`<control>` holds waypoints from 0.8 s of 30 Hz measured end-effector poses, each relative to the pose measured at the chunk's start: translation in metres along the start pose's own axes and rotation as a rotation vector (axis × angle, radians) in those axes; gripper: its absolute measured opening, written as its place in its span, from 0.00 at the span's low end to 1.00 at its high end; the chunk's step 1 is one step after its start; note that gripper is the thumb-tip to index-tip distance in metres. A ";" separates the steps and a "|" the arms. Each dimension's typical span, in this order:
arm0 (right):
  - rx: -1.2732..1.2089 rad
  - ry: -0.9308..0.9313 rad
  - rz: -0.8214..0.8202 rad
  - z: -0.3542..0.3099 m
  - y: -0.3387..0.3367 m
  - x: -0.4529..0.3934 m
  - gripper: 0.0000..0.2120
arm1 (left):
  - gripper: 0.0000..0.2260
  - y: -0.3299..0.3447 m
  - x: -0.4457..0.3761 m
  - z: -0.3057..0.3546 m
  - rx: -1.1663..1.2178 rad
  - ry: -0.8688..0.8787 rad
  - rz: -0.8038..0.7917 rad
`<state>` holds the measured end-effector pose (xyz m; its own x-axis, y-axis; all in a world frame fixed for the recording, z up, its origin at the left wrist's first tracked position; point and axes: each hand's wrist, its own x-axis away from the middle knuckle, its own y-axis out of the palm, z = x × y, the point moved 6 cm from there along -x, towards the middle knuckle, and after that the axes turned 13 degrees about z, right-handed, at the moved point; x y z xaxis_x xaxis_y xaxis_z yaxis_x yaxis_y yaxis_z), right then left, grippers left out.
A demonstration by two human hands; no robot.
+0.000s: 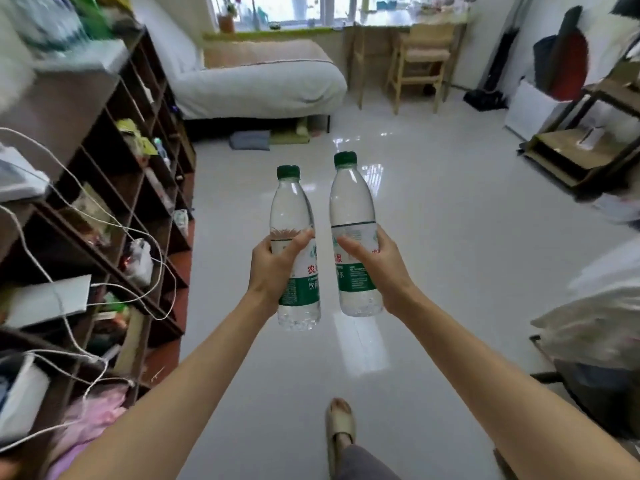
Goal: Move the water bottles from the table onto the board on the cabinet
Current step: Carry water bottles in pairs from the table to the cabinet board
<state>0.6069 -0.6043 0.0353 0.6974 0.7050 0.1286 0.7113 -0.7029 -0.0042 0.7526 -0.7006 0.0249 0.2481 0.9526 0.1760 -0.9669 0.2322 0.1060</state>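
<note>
Two clear water bottles with green caps and green labels are held upright in front of me, above the white tiled floor. My left hand (pixel 273 265) grips the left bottle (pixel 294 216) around its middle. My right hand (pixel 375 268) grips the right bottle (pixel 351 202) the same way, a little higher and farther forward. The bottles stand side by side with a small gap between them. At the top left, a pale board (pixel 86 58) lies on the dark cabinet (pixel 114 174), with blurred bottles (pixel 48 22) standing on it.
The cabinet's open shelves run along the left, hung with white cables (pixel 65 299) and full of clutter. A white sofa (pixel 256 81) and a wooden chair (pixel 420 60) stand at the back. A low rack (pixel 585 143) and bags sit at the right. My slippered foot (pixel 341 431) is on the floor.
</note>
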 end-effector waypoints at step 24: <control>0.005 -0.058 -0.295 -0.139 0.439 -0.521 0.12 | 0.09 -0.128 -0.601 0.197 0.143 0.102 0.461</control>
<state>0.5432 -1.2935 0.1047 0.4644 0.8830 0.0679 0.8843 -0.4666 0.0195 0.7390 -1.3412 0.0987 -0.2179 0.9659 0.1399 -0.9549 -0.2406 0.1741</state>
